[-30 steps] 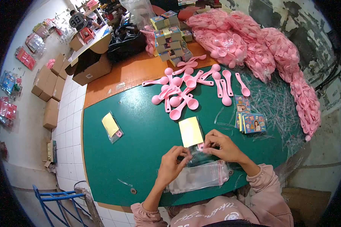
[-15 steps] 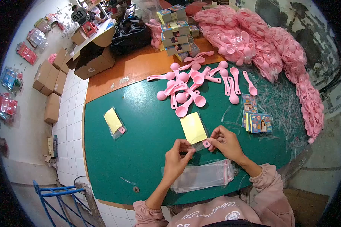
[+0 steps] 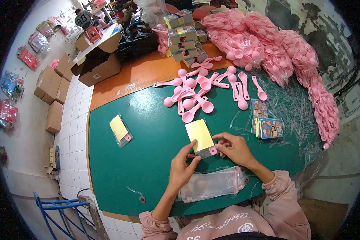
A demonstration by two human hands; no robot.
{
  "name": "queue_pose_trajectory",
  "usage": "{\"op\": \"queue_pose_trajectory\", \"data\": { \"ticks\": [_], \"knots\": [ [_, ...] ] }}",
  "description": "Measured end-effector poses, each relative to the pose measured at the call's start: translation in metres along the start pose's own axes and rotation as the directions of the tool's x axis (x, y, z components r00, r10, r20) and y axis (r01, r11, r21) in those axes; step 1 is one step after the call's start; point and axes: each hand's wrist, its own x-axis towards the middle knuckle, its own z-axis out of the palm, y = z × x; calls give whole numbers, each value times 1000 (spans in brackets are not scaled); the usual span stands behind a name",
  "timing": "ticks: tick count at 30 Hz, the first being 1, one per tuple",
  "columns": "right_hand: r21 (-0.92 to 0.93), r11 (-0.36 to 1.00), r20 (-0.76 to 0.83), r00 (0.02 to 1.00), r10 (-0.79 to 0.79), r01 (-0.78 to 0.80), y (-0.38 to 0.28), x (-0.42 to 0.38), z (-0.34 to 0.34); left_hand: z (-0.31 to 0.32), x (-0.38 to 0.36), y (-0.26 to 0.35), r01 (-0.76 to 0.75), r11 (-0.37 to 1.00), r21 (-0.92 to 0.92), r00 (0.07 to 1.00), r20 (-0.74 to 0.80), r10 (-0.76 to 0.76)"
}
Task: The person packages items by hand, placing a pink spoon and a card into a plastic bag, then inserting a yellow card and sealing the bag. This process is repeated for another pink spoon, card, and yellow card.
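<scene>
A clear plastic bag (image 3: 204, 153) holding a yellow card (image 3: 200, 135) and a pink measuring spoon, of which only the handle end (image 3: 213, 150) shows, is between my hands. My left hand (image 3: 183, 167) grips its lower left side, the index finger against the card's edge and the thumb at the bottom corner. On the opposite edge, the bent fingers of my right hand (image 3: 237, 149) hold the bag beside the spoon handle. Just below lies a stack of flat clear bags (image 3: 212, 185). A similar filled bag (image 3: 119, 130) rests at the left of the green table (image 3: 148, 160).
Loose pink measuring spoons (image 3: 196, 90) lie beyond my hands. Printed cards (image 3: 271, 129) sit to the right, beside scattered clear plastic strips (image 3: 292, 114). Bundled card stacks (image 3: 183, 36) and large bags of pink spoons (image 3: 244, 40) stand behind. A person (image 3: 84, 19) sits far left.
My left fingers have moved up along the bag's left side. My right fingers have shifted from the spoon handle's end to the bag's right edge. The view has shifted slightly.
</scene>
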Motion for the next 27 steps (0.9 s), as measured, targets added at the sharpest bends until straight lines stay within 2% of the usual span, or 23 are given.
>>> {"op": "queue_pose_trajectory", "data": {
  "ticks": [1,2,3,4,6,8,9,10,11,13,14,15,17,18,20,21,23,24,26,27],
  "knots": [
    [-1,1000,4,1000,-5,5,-3,4,-2,-4,-1,-3,-63,998,-1,997,-43,63],
    [-226,961,-26,985,-169,159,-6,11,-5,-13,-2,-3,-64,998,1,997,-47,64],
    [-442,849,-20,943,-331,289,-9,18,-10,-27,-2,-1,-114,993,41,988,-102,117],
    [-444,847,-20,942,-335,292,-8,29,-12,-43,-2,1,-163,983,84,972,-155,174],
    [-532,694,-11,816,-578,485,-2,63,-10,-80,-11,13,-1,999,48,968,-251,13],
    [-639,600,-49,752,-657,482,-10,97,-2,-114,-19,-1,75,992,102,912,-409,-27],
    [-689,552,-73,714,-697,469,-7,114,2,-118,-18,-10,68,992,104,911,-412,-19],
    [-735,506,-92,672,-735,452,-5,129,7,-121,-17,-20,101,818,567,796,-539,275],
    [-732,504,-91,667,-739,458,-6,140,10,-123,-18,-24,240,444,863,659,-481,578],
    [-772,601,-182,836,-519,205,-9,156,17,-104,-15,9,-109,735,670,836,-338,433],
    [-770,602,-174,837,-519,213,-11,157,19,-85,-13,23,-198,801,564,914,-189,359],
    [-707,681,-163,892,-421,191,-13,157,17,-62,-10,33,-260,864,431,954,-22,298],
    [-594,794,-149,952,-268,131,-9,155,9,-19,-6,43,-330,844,422,920,343,188],
    [-601,789,-148,953,-265,126,-11,145,3,-3,-6,42,-331,848,414,920,343,191],
    [-374,869,-108,915,-388,325,-23,107,-11,20,-8,34,-530,685,499,838,431,335],
    [-381,869,-111,918,-381,315,-23,91,-17,22,-5,32,-534,690,489,835,434,338],
    [-155,907,-93,908,-409,393,-19,62,-25,19,5,28,-505,797,331,762,605,231],
    [-158,907,-88,910,-406,390,-16,53,-27,17,10,24,-501,801,327,764,602,232],
    [-29,914,-149,903,-404,404,-10,40,-27,12,19,17,-350,933,80,750,621,228],
    [-26,915,-142,904,-402,403,-11,33,-27,9,21,19,-208,978,4,798,578,168]
  ]
}}
